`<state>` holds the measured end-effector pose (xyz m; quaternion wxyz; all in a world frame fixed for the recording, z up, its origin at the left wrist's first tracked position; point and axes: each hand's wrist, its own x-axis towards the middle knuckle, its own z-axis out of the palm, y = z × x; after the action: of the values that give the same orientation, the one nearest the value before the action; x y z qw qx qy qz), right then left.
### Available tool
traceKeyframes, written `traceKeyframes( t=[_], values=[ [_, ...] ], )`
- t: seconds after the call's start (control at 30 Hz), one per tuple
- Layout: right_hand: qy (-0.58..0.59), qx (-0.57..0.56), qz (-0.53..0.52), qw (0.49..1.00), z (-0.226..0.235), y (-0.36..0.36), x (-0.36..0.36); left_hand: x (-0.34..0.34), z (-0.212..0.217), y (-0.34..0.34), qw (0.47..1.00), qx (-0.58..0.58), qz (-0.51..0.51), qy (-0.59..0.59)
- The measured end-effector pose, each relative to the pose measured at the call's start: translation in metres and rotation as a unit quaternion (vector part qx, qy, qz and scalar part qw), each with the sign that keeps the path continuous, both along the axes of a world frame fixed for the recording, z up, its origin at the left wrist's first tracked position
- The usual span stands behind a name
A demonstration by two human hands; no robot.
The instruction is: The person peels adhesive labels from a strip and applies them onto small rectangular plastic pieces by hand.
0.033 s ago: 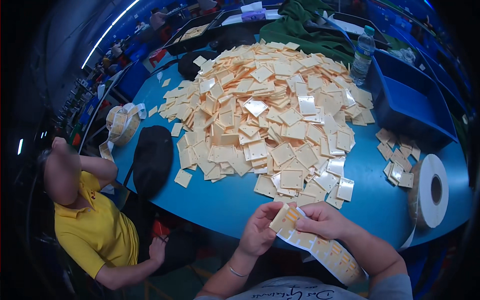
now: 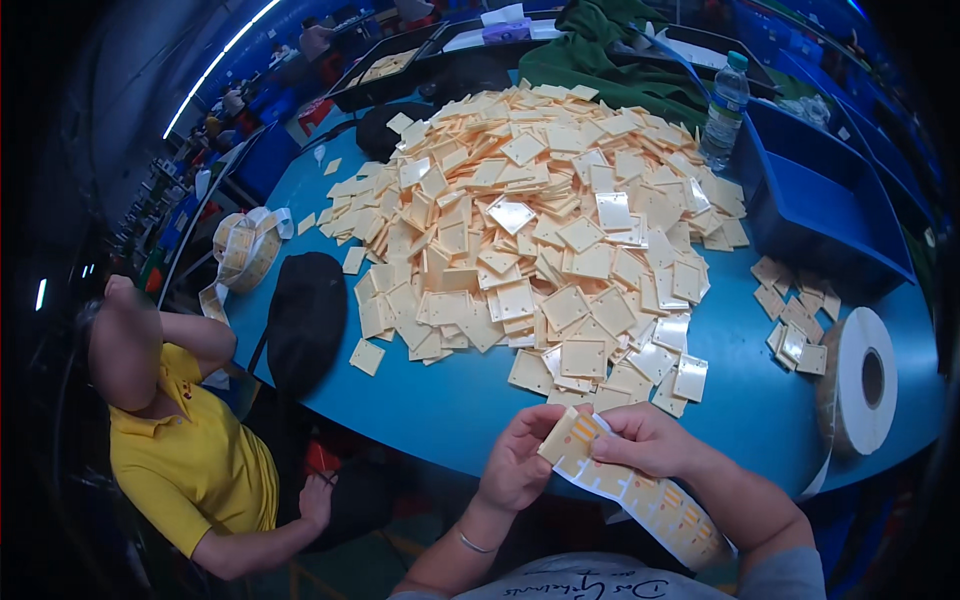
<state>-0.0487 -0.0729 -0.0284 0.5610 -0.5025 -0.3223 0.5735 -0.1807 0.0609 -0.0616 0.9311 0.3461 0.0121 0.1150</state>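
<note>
At the near table edge, my left hand [image 2: 513, 468] is closed on a cream square plastic plate [image 2: 556, 440], gripped by its edge. My right hand [image 2: 655, 440] pinches a label strip [image 2: 665, 512] with orange and white printed marks, its thumb on top near the plate. The strip's end lies against the plate; whether it is stuck there I cannot tell. From my right hand the strip hangs down toward my lap. Just beyond both hands rises a large heap of similar cream plates [image 2: 540, 230], some glossy on top.
On the right stand a label roll [image 2: 849, 385], a small group of plates [image 2: 797, 322], a blue bin [image 2: 820, 200] and a water bottle [image 2: 725, 115]. A black cloth-like object [image 2: 306, 320] and another label roll [image 2: 245, 250] lie left. A person in a yellow shirt [image 2: 195, 450] sits there.
</note>
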Motion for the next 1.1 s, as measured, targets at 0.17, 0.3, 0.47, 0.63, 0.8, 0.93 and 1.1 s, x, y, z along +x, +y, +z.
traceKeyframes(
  t=[0.17,0.3,0.47,0.63,0.8,0.93,1.1],
  values=[
    [0.0,-0.016,-0.002,1.0,0.002,0.003,-0.001,-0.005,-0.007,0.002,1.0,-0.021,0.016,0.006],
    [-0.001,-0.019,0.005,1.0,0.002,0.003,0.0,-0.006,-0.006,0.001,1.0,-0.023,0.021,0.004],
    [0.008,-0.021,0.01,1.0,0.003,0.002,0.001,-0.006,-0.006,0.001,0.999,-0.033,0.023,0.006],
    [-0.006,-0.021,0.008,1.0,0.003,0.003,0.0,-0.006,-0.01,0.002,1.0,0.005,0.022,0.006],
    [-0.003,-0.016,0.009,1.0,0.002,0.003,0.0,-0.002,-0.004,0.002,1.0,0.004,0.016,-0.011],
    [-0.008,-0.023,0.015,1.0,0.002,0.003,0.0,-0.001,0.002,0.001,1.0,-0.011,0.009,-0.001],
    [-0.004,-0.015,0.007,1.0,0.004,0.002,-0.002,-0.002,0.002,0.001,1.0,0.002,0.013,0.006]
  ],
)
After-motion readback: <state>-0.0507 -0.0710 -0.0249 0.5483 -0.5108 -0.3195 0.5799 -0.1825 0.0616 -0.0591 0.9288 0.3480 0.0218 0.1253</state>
